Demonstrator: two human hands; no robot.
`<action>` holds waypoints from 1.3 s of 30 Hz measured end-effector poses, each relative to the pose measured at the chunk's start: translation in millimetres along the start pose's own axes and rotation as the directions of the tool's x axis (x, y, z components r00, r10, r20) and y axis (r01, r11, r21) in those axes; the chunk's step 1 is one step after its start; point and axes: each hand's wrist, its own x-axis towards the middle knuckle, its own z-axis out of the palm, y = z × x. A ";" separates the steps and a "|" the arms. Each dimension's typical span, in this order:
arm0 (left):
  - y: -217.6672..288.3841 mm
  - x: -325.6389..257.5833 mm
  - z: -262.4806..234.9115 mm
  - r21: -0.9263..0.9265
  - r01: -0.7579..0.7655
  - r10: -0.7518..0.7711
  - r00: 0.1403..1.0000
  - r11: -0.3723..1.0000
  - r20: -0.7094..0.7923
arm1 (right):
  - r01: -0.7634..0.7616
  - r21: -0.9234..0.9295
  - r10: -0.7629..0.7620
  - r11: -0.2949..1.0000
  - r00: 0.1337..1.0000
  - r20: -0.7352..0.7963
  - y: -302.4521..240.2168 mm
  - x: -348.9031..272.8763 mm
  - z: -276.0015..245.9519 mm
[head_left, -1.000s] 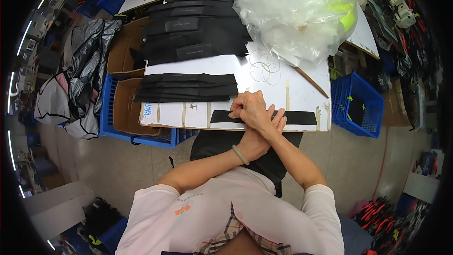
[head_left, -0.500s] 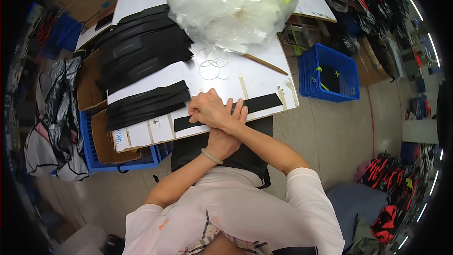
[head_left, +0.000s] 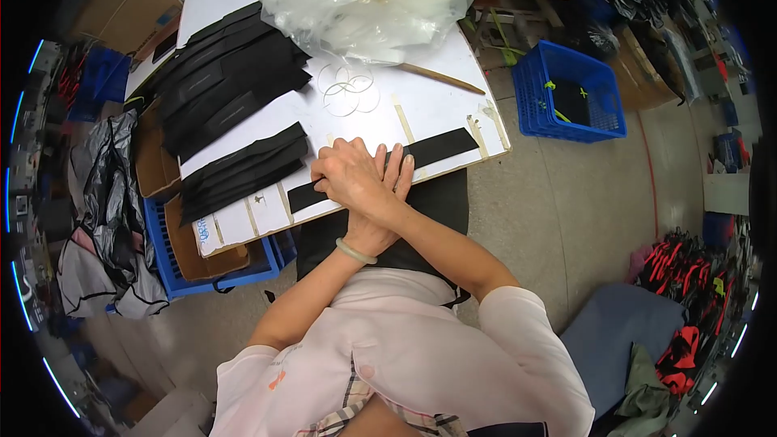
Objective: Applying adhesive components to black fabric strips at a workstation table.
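A long black fabric strip [head_left: 441, 148] lies flat along the near edge of the white table [head_left: 445, 81]. Crossed at the wrists, my forearms meet over it, the right one on top. My left hand [head_left: 393, 170] presses on the strip with its fingers stretched out flat; the right hand and wrist hide part of it. My right hand [head_left: 350, 173] is bent, its fingers closed at the strip's left part. To the left lie a small stack of black strips [head_left: 247, 170] and, farther back, a larger overlapping pile of black strips [head_left: 227, 85].
Thin white rings [head_left: 350, 91] lie beyond my hands, near a pointed wooden stick [head_left: 441, 78]. A big clear plastic bag [head_left: 364, 4] fills the table's far part. Blue crates stand right [head_left: 538, 117] and left [head_left: 231, 279], the left one holding cardboard. Silver-black garments [head_left: 105, 218] hang left.
The view has shifted a little, so the table and crates sit differently in the picture. My crossed hands stay on the strip, with the right fingers still bent at its left part.
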 end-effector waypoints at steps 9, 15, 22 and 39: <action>-3.0 -3.0 4.2 -0.006 0.015 -0.016 0.999 1.000 -0.029 | -0.027 0.007 0.026 1.000 0.998 0.055 -1.3 2.6 -0.8; -0.9 -2.3 2.5 -0.029 0.013 -0.015 0.998 0.999 -0.067 | -0.040 0.000 0.039 0.999 0.995 0.089 0.0 3.4 -2.7; -1.3 -1.9 4.0 0.002 0.029 -0.028 0.997 1.000 -0.079 | -0.020 0.018 0.019 1.000 0.999 0.050 1.2 3.9 -1.8; -0.6 -2.4 5.2 0.051 0.041 -0.038 0.997 0.998 -0.064 | -0.030 0.044 0.026 0.999 0.997 0.077 0.0 6.6 -5.5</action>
